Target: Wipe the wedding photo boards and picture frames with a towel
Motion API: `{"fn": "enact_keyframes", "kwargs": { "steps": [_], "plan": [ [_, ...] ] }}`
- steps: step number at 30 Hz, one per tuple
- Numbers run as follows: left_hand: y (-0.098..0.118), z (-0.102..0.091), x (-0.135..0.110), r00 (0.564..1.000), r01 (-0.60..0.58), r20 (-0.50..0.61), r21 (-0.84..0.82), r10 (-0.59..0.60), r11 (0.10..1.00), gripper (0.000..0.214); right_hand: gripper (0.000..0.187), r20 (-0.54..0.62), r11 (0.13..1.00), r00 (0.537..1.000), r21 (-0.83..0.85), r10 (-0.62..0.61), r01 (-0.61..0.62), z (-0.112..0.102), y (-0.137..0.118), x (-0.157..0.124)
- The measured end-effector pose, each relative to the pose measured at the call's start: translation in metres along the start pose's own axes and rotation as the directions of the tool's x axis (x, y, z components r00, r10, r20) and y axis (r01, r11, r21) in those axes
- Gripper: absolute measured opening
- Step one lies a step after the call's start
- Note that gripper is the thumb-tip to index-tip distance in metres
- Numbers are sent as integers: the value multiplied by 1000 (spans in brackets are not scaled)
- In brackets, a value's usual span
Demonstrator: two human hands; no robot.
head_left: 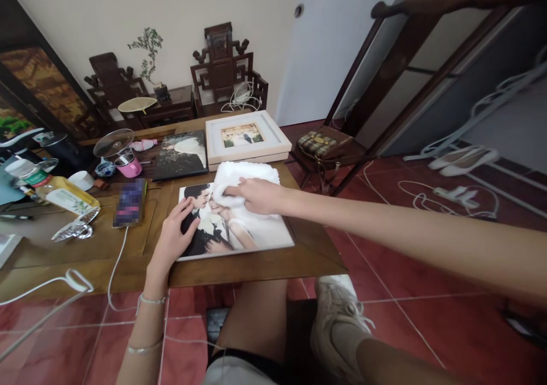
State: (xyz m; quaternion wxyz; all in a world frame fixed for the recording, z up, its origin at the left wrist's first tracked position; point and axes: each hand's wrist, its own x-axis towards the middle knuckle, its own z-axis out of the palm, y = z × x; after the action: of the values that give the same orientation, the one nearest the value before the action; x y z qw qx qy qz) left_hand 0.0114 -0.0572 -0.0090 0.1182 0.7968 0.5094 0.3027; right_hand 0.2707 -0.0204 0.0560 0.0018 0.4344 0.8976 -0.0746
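A photo panel (239,234) showing a couple lies flat near the front edge of the wooden table. My left hand (177,228) rests on its left side, fingers spread out over the picture. On the upper right part of the panel, my right hand (258,196) presses a white cloth (250,174), with fingers bent into it. The cloth hides part of the picture. Just behind the panel stands a white framed photo (248,137), and to its left is a dark photo panel (182,154).
A phone (129,203) with a white cable, a bottle of yellow liquid (64,194), a clear hair claw (79,225) and a pink mug (128,166) are on the table's left. A wooden chair holding a plaid bag (318,144) stands at right. My shoe (337,316) is below the edge.
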Motion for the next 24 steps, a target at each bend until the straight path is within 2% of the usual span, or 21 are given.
{"fn": "enact_keyframes", "kwargs": {
  "steps": [2,6,10,13,17,22,24],
  "plan": [
    [0,0,0,1000,3,-3,3,-3,1000,41,55,8,999,1000,-54,-6,6,1,-9,-1],
    [-1,1,-1,999,12,33,-2,-12,1000,45,57,52,982,993,-148,-111,117,14,-46,-22],
    [-4,3,-5,994,26,102,-22,-23,999,50,56,160,959,951,-59,-265,277,24,-87,-59],
    [-8,5,-8,989,38,142,-28,-34,999,52,54,171,935,921,1,-351,356,23,-102,-76],
    [-11,7,-9,986,50,164,-35,-44,998,51,55,166,948,934,16,-317,319,19,-92,-64],
    [-13,8,-9,991,8,131,-44,-2,999,50,67,104,965,971,-128,-215,228,17,-46,-6],
    [-14,8,-9,991,-6,130,-46,12,999,50,64,85,964,975,-156,-206,217,16,-29,15]
  ]
}}
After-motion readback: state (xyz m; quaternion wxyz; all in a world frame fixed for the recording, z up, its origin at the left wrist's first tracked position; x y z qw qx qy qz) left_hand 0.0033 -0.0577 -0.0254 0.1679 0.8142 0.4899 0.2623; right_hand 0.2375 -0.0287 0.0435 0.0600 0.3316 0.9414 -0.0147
